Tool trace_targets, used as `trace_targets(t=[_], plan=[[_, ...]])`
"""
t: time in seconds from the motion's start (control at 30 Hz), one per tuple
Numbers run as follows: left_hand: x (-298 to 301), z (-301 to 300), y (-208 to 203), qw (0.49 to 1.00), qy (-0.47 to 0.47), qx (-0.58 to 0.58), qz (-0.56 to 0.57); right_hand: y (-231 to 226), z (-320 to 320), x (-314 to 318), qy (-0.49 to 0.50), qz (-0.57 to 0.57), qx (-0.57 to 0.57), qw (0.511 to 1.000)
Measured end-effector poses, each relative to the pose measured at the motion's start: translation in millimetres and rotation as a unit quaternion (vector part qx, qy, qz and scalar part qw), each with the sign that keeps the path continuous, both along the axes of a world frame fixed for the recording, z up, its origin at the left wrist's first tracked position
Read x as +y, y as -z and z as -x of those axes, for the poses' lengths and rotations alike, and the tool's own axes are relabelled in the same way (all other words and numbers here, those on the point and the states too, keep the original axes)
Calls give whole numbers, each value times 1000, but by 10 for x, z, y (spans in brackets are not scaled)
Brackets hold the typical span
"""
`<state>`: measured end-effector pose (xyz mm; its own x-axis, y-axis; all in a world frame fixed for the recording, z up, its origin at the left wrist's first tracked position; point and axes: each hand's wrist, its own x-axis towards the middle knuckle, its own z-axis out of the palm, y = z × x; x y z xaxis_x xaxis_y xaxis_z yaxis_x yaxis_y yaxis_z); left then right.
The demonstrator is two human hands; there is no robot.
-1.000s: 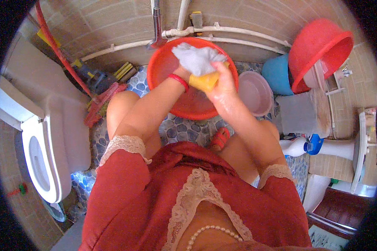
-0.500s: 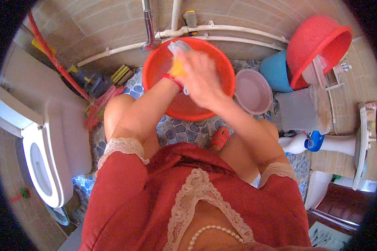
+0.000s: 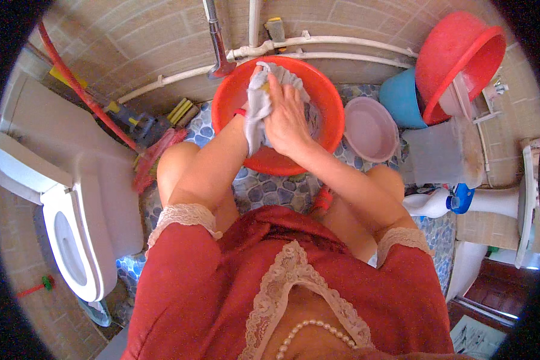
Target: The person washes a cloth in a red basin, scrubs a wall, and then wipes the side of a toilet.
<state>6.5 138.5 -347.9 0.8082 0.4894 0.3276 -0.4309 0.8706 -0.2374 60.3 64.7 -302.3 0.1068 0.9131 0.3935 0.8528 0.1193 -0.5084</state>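
Observation:
Both my hands are over a round red basin (image 3: 337, 114) on the floor. A wet light-grey cloth (image 3: 258, 111) drapes over my left hand (image 3: 259, 70), which is mostly hidden under it and closed on it. A red band circles that wrist. My right hand (image 3: 289, 120) presses down on the cloth with its fingers bent over it. Beside its index finger shows a small yellow piece (image 3: 265, 87) that looks like a soap bar, mostly hidden by the fingers. More cloth or water lies in the basin behind the right hand.
Right of the basin stand a pale pink basin (image 3: 372, 130), a blue bucket (image 3: 400, 99) and a large red tub (image 3: 456, 63). A white bottle (image 3: 431, 203) lies near the pedestal sink. The toilet (image 3: 72, 240) is at left; a shower head (image 3: 221, 67) hangs above the basin's rim.
The right hand, blurred before, is now sharper and slightly lower. The cloth has spread over the left hand and wrist. Less of the yellow piece shows. The whole view shifted slightly.

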Motion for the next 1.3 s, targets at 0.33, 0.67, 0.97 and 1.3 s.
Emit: trace_targets(t=[0.33, 0.67, 0.97, 1.3], plan=[[-17, -138, -111, 905, -137, 391, -100, 128, -308, 482, 156, 70, -36, 985], [320, -60, -594, 942, -190, 272, -51, -10, -84, 180, 88, 78, 772, 625], [184, -16, -861, 934, -205, 269, -116, -168, -381, 395, -62, 36, 856, 512], [39, -56, 124, 838, -208, 501, -55, -384, -722, 390, -98, 15, 803, 587]])
